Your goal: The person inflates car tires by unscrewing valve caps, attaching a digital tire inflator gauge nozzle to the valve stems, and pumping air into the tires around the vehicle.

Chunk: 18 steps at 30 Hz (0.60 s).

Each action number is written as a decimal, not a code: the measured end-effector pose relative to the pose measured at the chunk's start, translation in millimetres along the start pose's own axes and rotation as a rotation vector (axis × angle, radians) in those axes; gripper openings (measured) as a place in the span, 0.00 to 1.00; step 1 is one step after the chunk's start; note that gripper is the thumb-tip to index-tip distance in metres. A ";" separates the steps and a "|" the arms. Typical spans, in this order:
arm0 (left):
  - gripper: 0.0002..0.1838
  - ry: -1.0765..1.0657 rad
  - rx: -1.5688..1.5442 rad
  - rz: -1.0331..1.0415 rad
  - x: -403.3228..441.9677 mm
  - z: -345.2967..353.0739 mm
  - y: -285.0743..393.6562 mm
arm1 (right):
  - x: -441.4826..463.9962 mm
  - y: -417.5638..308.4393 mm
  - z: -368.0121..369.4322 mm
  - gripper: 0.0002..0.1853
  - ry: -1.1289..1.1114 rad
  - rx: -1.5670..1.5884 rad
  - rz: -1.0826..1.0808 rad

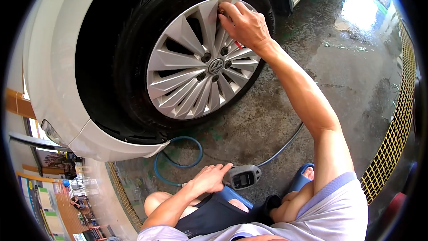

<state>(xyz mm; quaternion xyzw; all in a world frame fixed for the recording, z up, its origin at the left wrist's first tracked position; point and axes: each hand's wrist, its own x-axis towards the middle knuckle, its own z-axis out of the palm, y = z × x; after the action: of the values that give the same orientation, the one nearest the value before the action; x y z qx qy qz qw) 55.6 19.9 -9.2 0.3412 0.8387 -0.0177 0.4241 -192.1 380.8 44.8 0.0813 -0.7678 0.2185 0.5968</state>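
My right hand (246,24) is at the upper edge of the silver alloy wheel (178,60), its thumb and fingers pinched together by the rim. A small brass-coloured bit shows at the fingertips, too hidden to name. Beside this hand a small red piece (239,44) lies against the spokes. Lower down, my left hand (210,178) is closed around the left end of a grey digital tire inflator (243,177), forefinger stretched along its top. The inflator's display faces up. A hose (283,145) leaves its right end and passes behind my right arm.
A black tire (133,76) surrounds the wheel, under the white car's fender (53,62). A blue air hose (200,151) loops on the wet concrete floor (249,129). Yellow grating (397,125) runs along the right. My blue sandals (299,179) are below the inflator.
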 end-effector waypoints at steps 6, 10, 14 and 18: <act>0.45 0.017 -0.001 0.006 0.2 1.4 -1.5 | 2.4 4.9 4.0 0.09 0.049 -0.016 -0.090; 0.57 -0.051 -0.011 -0.069 0.9 -7.9 2.6 | 4.1 8.5 5.0 0.07 0.070 -0.018 -0.126; 0.52 -0.031 -0.020 -0.045 1.4 -9.7 0.0 | 3.0 8.3 7.0 0.08 0.069 -0.072 -0.131; 0.45 -0.001 -0.025 0.014 4.8 -10.4 -3.0 | 3.6 6.6 9.3 0.08 0.079 -0.058 -0.105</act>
<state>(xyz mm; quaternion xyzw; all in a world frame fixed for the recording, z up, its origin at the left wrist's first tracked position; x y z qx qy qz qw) 44.7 23.6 -6.9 0.3416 0.8362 -0.0045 0.4291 -203.8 383.2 44.8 0.0955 -0.7444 0.1674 0.6394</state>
